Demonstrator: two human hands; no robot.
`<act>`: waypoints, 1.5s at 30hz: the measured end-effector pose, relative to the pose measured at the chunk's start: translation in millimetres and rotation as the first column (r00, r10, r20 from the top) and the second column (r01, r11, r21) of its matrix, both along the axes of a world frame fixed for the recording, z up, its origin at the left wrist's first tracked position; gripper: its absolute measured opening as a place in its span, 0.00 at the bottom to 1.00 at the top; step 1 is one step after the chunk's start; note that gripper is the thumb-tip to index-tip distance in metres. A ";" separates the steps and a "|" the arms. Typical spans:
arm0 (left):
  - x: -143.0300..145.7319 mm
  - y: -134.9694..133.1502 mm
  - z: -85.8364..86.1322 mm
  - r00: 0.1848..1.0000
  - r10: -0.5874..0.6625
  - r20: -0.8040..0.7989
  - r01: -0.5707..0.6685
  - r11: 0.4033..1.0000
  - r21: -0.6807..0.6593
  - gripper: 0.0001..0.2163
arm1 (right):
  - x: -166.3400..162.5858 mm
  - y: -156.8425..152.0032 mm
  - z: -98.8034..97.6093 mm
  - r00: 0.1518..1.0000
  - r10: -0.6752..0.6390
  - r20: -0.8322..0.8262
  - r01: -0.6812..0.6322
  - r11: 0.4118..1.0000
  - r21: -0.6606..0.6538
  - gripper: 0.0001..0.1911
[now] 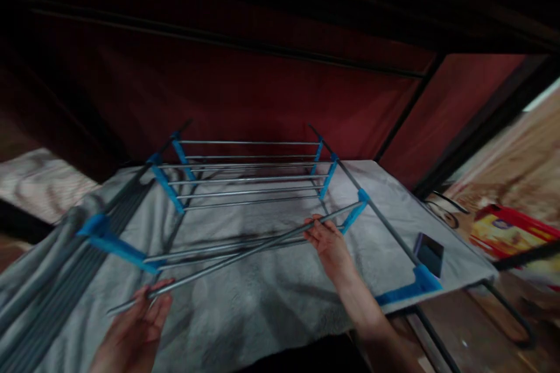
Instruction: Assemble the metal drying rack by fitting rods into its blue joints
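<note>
A thin grey metal tube (236,257) runs slantwise across the front of a partly assembled rack (249,192) of metal tubes and blue plastic brackets. Near its lower, free end my left hand (135,326) has its fingers wrapped round the tube. My right hand (329,245) grips the same tube farther along, close to its upper end. That end meets a blue bracket (356,210) on the rack's right side; whether it sits in a socket I cannot tell. On the left, another blue bracket (118,245) carries two crossing tubes, apart from the held tube's free end.
Several loose tubes (56,285) lie along the left of the grey blanket (245,326). A phone (429,253) rests at the right, near a blue corner bracket (413,288). A dark red panel (245,93) stands behind; a red and yellow packet (511,230) is beyond the right edge.
</note>
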State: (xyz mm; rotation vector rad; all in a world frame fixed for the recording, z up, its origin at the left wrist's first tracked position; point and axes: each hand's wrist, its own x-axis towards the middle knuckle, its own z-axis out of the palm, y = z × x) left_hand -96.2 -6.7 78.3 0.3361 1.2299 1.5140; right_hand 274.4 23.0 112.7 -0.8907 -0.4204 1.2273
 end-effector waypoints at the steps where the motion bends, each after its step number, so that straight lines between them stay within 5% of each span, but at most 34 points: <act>1: 4.9 -1.6 12.3 0.997 0.071 0.042 -0.070 0.997 -0.030 0.03 | 2.0 -0.4 1.2 1.000 0.007 -0.005 -0.007 1.000 -0.001 0.12; 3: 13.3 -2.6 35.8 0.978 0.186 0.097 -0.187 0.982 0.000 0.05 | 6.9 1.4 3.0 1.000 0.021 -0.015 -0.021 1.000 -0.004 0.12; 7: 22.1 -2.4 65.9 0.967 0.225 0.123 -0.237 0.967 0.094 0.04 | 15.4 6.8 3.5 0.999 0.030 -0.010 -0.030 0.999 0.011 0.11; 22: 34.6 25.3 101.0 0.970 0.217 0.110 -0.243 0.873 0.424 0.11 | 26.5 16.6 8.1 0.997 0.054 0.046 -0.054 0.999 -0.011 0.06; 34: 41.4 77.6 100.7 0.967 0.213 0.137 -0.253 0.856 0.451 0.13 | 26.5 31.7 6.8 0.993 0.076 0.086 -0.078 0.997 0.012 0.05; 45: 39.2 85.8 94.4 0.960 0.272 0.062 -0.271 0.855 0.442 0.19 | 29.2 34.6 1.3 0.991 0.084 0.103 -0.088 0.996 0.033 0.06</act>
